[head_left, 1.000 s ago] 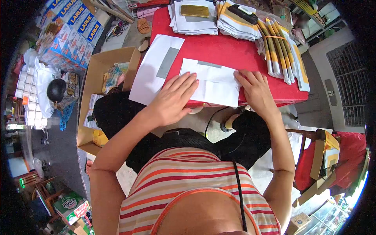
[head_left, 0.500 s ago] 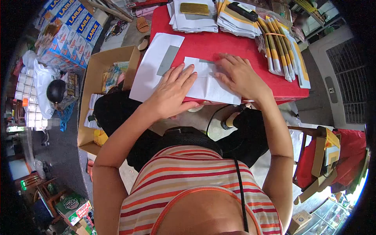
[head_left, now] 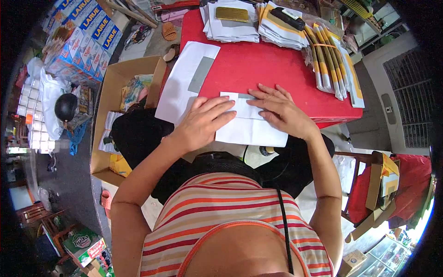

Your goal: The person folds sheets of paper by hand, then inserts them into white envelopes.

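Observation:
A creased white paper (head_left: 251,131) with a grey strip along its far edge lies at the near edge of the red table (head_left: 244,67), its near part hanging past that edge. My left hand (head_left: 203,122) rests on the paper's left side, fingers stretched out. On its right side my right hand (head_left: 284,113) lies with fingers spread, fingertips near the grey strip. To the left is another white sheet (head_left: 182,76) bearing a grey patch (head_left: 201,74); my left hand is close to its near end.
At the table's far side are stacks of white envelopes (head_left: 226,32), a gold-coloured block (head_left: 231,14), a black object (head_left: 288,17) and banded yellow-and-white bundles (head_left: 328,60). An open cardboard box (head_left: 108,87) stands left of my legs. A grey slatted appliance (head_left: 408,92) is at right.
Both hands and the creased paper have moved toward my body, so the paper now overhangs the table edge more. The left sheet has hardly shifted.

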A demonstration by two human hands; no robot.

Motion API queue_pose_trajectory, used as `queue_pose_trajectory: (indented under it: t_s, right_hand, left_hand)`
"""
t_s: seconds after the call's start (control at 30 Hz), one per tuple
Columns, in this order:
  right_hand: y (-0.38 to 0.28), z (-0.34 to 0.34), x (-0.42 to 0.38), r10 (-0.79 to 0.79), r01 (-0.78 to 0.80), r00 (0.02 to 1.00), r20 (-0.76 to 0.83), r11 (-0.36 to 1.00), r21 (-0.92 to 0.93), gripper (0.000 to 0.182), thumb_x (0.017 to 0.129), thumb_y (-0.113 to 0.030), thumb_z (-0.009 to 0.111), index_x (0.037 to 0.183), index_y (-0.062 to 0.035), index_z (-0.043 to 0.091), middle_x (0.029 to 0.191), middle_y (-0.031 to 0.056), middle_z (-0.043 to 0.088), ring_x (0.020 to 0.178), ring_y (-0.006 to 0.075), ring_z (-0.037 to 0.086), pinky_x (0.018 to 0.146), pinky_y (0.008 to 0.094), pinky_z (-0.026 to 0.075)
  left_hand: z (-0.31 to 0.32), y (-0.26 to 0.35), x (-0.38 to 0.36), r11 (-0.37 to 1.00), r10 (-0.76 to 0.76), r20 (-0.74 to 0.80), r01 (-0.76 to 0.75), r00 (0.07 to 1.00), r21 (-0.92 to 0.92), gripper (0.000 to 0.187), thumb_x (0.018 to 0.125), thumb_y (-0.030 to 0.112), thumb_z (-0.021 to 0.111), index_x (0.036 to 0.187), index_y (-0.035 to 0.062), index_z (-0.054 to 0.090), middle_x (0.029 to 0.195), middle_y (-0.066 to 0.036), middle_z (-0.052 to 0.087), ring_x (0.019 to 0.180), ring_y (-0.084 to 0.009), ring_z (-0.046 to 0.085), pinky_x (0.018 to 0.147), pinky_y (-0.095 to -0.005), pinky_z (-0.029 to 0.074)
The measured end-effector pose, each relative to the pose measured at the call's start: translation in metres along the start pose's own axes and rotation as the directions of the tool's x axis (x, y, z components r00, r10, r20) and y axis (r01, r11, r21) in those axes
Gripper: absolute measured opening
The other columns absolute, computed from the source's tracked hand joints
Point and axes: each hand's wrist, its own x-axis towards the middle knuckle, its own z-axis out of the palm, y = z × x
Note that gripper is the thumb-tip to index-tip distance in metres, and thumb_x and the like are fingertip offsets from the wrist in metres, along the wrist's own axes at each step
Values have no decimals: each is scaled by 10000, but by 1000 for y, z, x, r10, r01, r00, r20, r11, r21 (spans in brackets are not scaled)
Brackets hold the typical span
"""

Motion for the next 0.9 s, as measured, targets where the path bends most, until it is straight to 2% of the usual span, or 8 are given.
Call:
queue_pose_trajectory:
  t_s: [0.13,0.33,0.47,0.53,0.6,0.67,0.8,0.9]
  right_hand:
    - [-5,-5,0,-27,27,1000,10,1000,8,402,973,-181,593,1374,-155,601,1526,51,495,1459,296,375,1208,543,190]
    - [29,-67,85,-214,97,860,-463,960,-263,229,930,-200,650,1071,-30,712,1048,209,719,1043,391,676,882,438,544]
    - [79,-91,184,53,-184,948,-315,897,-401,315,938,-332,652,1124,-85,707,1117,147,714,1053,346,667,894,434,519]
    - [105,-84,210,-84,-116,936,-341,842,-527,315,947,-351,626,1117,-99,708,1063,151,723,1012,351,679,865,432,530]
    - [126,-81,234,-76,-77,974,-214,777,-625,284,959,-333,563,1100,-133,707,957,147,741,923,360,711,826,474,542]
    - [95,-88,234,79,-153,984,-159,835,-529,319,966,-298,565,1071,-23,689,1031,250,695,971,423,671,859,504,521]
    - [101,-90,240,74,-216,949,-307,861,-461,322,966,-302,554,1042,-23,696,998,251,699,937,431,677,827,511,527]
    - [109,-88,245,75,-265,893,-445,885,-383,329,966,-306,542,1013,-23,703,965,251,704,902,438,682,794,517,533]
  left_hand:
    - [-13,0,5,985,4,-76,-17,997,-169,437,735,-83,628,1150,37,695,1240,-98,673,1195,-287,615,996,-401,472]
    - [-105,-22,33,945,-172,-13,162,985,-285,410,769,-121,622,1140,33,703,1126,-126,709,1017,-264,697,902,-364,562]
    - [-152,-51,67,796,-503,16,470,864,-381,233,978,46,582,1194,17,666,1070,-58,714,862,-126,687,793,-276,567]
    - [-161,-88,85,798,-348,75,337,934,-499,251,1010,120,583,1220,0,648,1036,-35,706,825,-97,672,765,-258,559]
    - [-177,-104,107,576,-470,285,535,835,-618,286,974,98,623,1237,-11,587,933,-127,720,757,-219,711,695,-344,587]
    - [-186,-120,121,550,-380,320,490,868,-676,194,986,146,641,1089,-16,671,889,-39,719,712,-101,690,663,-242,580]
    - [-182,-159,150,399,-293,309,409,905,-820,170,970,129,655,1085,5,664,895,-49,721,707,-120,695,665,-249,589]
    - [-143,-197,163,89,-471,93,153,877,-984,135,960,116,661,1067,34,653,944,-65,716,716,-152,689,668,-259,596]
